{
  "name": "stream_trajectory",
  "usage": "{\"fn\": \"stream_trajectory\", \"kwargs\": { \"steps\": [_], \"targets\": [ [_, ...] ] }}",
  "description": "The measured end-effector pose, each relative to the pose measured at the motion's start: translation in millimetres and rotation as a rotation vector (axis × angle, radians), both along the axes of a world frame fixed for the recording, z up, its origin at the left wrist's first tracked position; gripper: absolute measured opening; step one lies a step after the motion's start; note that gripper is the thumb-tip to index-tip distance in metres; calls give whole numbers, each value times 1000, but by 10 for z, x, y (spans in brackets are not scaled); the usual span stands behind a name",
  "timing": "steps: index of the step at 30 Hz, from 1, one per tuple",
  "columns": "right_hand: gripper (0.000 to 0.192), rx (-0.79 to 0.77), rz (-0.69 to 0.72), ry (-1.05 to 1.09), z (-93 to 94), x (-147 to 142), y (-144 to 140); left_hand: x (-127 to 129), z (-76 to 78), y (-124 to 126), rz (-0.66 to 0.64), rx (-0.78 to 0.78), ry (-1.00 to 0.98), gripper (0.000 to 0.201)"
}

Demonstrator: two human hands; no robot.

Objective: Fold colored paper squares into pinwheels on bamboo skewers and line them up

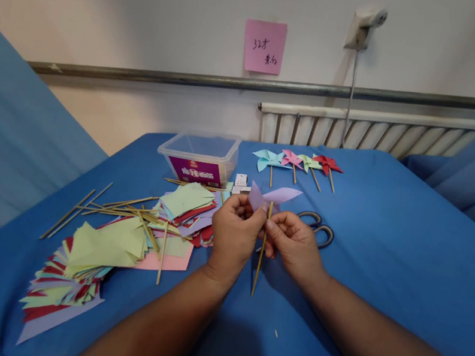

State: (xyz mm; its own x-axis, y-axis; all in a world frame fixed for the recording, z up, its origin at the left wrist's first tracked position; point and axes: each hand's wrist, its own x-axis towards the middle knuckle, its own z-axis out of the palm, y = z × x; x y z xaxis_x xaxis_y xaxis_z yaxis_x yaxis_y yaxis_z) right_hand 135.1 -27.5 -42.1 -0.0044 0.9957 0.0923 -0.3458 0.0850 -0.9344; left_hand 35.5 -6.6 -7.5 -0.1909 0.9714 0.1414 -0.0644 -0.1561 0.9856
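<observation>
Your left hand [233, 233] and right hand [295, 242] pinch lilac paper pinwheel [271, 196] onto thin wooden stick [260, 255]; four finished paper pinwheels [297, 162] at 12 o'clock, stack of coloured paper squares [82, 261] uncut at 9.

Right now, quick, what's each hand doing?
Left hand: closed, pinching the lilac paper pinwheel.
Right hand: closed, grip on the wooden stick just below the paper.

A lilac paper pinwheel [271, 196], blades spread toward one o'clock, sits atop a thin wooden stick [260, 255] hanging upright toward six o'clock.
</observation>
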Motion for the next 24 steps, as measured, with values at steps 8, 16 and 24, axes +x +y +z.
{"fn": "stream_trajectory", "kwargs": {
  "steps": [8,16,24],
  "targets": [
    [34,-3,-16,39,-10,-11,7,5,39,-27,-3,5,36,17],
    [33,-3,-12,60,-12,-1,20,1,47,-41,-13,29,68,17],
    [31,20,36,87,-91,19,59,-19,9,-20,-6,62,127,16]
  ]
}}
